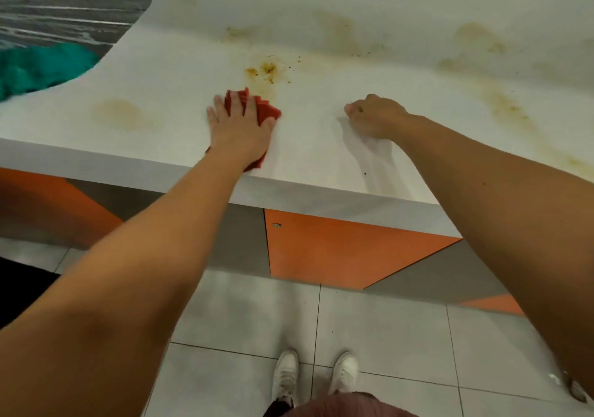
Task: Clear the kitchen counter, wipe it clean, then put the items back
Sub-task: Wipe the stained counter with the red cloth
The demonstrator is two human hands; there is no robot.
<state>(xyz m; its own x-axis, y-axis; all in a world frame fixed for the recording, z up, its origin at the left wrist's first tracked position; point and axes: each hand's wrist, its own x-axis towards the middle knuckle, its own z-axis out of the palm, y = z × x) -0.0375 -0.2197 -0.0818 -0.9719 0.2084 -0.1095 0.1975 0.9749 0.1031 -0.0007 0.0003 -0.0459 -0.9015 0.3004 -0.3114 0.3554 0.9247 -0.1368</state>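
1. The person stood at the white counter (321, 163) with both bare arms stretched out over it.
2. The left hand (239, 126) lay flat, palm down, on a red cloth (268, 111), its fingers straight and spread, pressing rather than gripping.
3. The cloth sat directly beneath that hand, near the counter's front edge. It bunched out past the fingertips and to their right, and a corner showed by the wrist.
4. Just beyond the cloth lay the darkest stain (268, 69), brown-yellow with crumbs. Its lower streak reached the cloth's far edge.
5. The right hand (376, 118) rested on the counter well to the right of the cloth, apart from it. Its fingers were curled into a loose fist, and I saw nothing in it.
6. Paler yellowish patches (475, 34) spread across the far and right parts of the counter, and another lay to the left of the cloth.
7. At the far left a metal sink (64, 15) held a teal cloth (38, 66).
8. Below the counter were orange cabinet doors (337, 249), a grey tiled floor (241, 320) and the person's white shoes (286, 375).
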